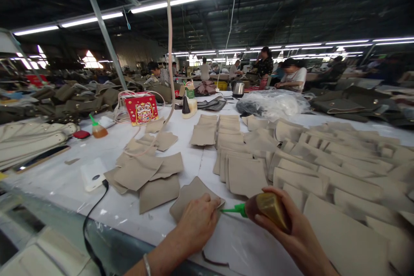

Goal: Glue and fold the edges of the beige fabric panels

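Note:
My right hand [291,224] is wrapped round a squeeze bottle [268,209] of amber liquid, tilted on its side. Its thin green nozzle points left, and the tip reaches the right edge of a taupe leather-like piece [190,192]. My left hand [201,215] lies over that piece with bent fingers, gripping it near the same edge; part of the piece is hidden below the hand. Left of it is a loose pile of similar pieces [139,171]. Beyond the bottle, more of them stand in overlapping rows [247,174].
A white power bank [93,174] with a black cable lies at left. Behind it stand another green-tipped bottle [99,130] and a red gift box [143,109]. A pale hose [170,30] hangs down to the table. Clear plastic bags [274,102] lie farther back; several people sit beyond.

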Demonstrator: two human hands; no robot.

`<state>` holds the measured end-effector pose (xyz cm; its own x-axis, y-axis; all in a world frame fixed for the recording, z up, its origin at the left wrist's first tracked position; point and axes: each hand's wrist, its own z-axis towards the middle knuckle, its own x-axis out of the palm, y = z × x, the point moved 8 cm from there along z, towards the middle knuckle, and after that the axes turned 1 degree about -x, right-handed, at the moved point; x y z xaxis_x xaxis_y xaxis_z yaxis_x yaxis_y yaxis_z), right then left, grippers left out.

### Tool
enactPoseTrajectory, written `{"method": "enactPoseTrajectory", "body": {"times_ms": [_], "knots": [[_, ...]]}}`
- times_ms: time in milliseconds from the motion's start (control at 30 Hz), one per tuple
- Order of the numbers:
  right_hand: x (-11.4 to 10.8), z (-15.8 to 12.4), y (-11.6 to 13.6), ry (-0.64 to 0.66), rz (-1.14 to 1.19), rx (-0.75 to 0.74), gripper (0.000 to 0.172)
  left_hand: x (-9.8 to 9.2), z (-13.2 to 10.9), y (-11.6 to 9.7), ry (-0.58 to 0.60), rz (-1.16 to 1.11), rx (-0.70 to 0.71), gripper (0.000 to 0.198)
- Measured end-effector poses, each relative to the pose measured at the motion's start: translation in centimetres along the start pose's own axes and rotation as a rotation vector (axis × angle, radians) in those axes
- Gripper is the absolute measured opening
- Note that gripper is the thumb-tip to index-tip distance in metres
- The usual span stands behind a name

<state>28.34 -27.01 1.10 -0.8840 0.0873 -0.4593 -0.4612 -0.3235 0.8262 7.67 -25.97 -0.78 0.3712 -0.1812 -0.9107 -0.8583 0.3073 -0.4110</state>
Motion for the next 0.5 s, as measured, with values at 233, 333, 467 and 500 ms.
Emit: {"method": "enactPoseTrajectory", "body": {"times_ms": [233,333,467,500], "knots": [[0.9,-0.5,-0.4,0.089,0.121,0.058,0.051,0.0,0.1,0.2,-0.009,-0.025,0.007,0.041],[0.8,-0.8,0.0,0.049,0.182,0.119,0.05,0.0,0.1,0.5,-0.018,-0.041,0.004,0.04],[0.9,-1.1,-0.1,0.022,0.176,0.149,0.054,0.1,0.1,0.5,-0.014,-0.055,0.018,0.041],[1.3,-1.3,-0.1,0.058,0.194,0.152,0.055,0.1,0.1,0.5,-0.013,-0.062,0.018,0.042]]}}
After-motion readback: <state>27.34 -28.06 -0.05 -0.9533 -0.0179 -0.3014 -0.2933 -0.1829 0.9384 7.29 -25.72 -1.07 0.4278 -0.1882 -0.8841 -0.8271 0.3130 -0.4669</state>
